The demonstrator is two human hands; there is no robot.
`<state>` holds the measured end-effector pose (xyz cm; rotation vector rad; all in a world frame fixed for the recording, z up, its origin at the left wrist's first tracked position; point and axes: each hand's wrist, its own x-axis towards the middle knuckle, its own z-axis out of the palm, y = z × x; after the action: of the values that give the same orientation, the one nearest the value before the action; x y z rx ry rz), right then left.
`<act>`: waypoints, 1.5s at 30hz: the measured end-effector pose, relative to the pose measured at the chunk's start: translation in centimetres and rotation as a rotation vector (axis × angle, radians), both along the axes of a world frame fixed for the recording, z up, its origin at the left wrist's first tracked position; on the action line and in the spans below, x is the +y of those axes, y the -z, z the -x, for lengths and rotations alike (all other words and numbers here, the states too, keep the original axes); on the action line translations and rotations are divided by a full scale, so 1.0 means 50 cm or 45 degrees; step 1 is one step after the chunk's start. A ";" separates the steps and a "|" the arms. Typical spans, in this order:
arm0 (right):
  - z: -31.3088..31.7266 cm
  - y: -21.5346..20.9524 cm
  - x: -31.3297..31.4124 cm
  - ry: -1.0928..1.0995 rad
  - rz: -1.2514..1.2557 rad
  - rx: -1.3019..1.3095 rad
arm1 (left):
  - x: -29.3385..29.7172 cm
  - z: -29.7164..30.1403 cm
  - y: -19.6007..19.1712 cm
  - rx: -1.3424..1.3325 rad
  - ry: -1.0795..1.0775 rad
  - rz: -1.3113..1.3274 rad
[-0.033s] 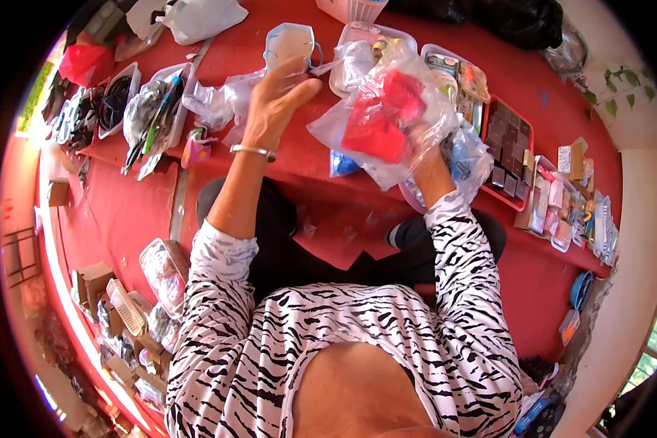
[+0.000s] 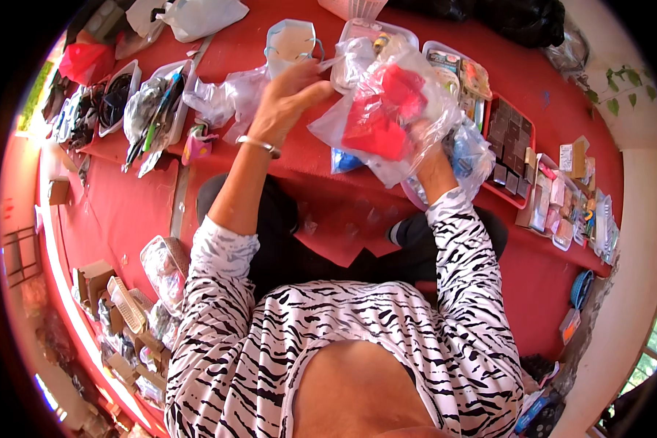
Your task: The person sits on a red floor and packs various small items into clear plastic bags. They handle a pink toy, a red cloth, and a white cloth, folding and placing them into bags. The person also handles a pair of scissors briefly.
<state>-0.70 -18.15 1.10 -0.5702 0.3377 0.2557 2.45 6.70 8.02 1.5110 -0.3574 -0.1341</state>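
Observation:
My right hand is closed on a clear plastic bag with red pieces in it, raised over the front of the red-covered surface. Most of its fingers are hidden behind the plastic. To the left, my left hand is lifted with thumb and fingers apart, its fingertips slightly blurred. A thin strip of clear plastic reaches close to these fingertips; whether they touch it is unclear. Just beyond the left hand lies a pale face mask with blue edging, and crumpled clear plastic is beside my wrist.
Trays of small goods line the left side. Plastic boxes, a red tray of dark blocks and a carton of small packages stand on the right. A blue packet lies below the bag.
My left hand has shifted slightly to the right, with its thumb nearer the bag. The bag in my right hand stays almost in place.

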 end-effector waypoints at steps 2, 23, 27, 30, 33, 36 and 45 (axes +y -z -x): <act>0.001 -0.022 0.026 -0.040 0.234 -0.090 | -0.028 0.006 0.023 0.128 0.380 0.025; 0.031 -0.162 -0.053 -0.079 1.135 -0.849 | 0.070 -0.156 0.134 -0.423 0.090 -0.480; 0.080 -0.166 0.002 -0.159 1.296 -1.027 | 0.027 -0.099 0.098 0.456 0.302 0.952; 0.102 -0.149 0.024 -0.057 1.715 -1.071 | -0.007 -0.092 0.093 0.402 0.131 0.833; 0.090 -0.140 0.025 0.119 1.579 -0.911 | -0.002 -0.086 0.097 0.592 0.271 1.120; 0.084 -0.180 0.007 0.121 1.046 -0.579 | 0.003 -0.076 0.096 0.717 0.157 1.164; 0.099 -0.206 0.063 0.250 1.300 -0.789 | -0.029 -0.058 0.099 0.713 0.143 1.105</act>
<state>-5.65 -14.99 11.41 -1.5628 -0.1141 -0.3218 5.33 5.26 3.07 0.5547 -0.0223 -0.4207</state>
